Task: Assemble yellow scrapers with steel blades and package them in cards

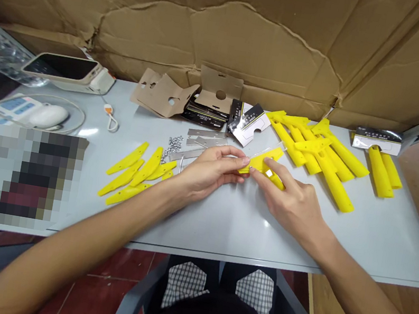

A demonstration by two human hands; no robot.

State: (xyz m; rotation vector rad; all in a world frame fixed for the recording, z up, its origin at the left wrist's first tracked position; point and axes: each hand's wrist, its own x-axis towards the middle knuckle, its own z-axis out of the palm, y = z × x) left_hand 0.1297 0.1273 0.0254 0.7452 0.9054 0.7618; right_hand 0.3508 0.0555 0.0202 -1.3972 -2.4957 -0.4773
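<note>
Both hands hold a yellow plastic scraper above the middle of the table. My left hand pinches its left end between thumb and fingers. My right hand is closed on the right side, with fingertips on the flat head and part of the handle hidden beneath. Left of my left hand lie several flat yellow cover plates, a heap of small screws and thin metal blades. A pile of yellow scraper handles lies beyond my right hand.
Opened brown-and-black card packs stand at the back against a cardboard wall. Two handles hang from a carded pack at right. A phone on a white stand, a cable and a white mouse are at left.
</note>
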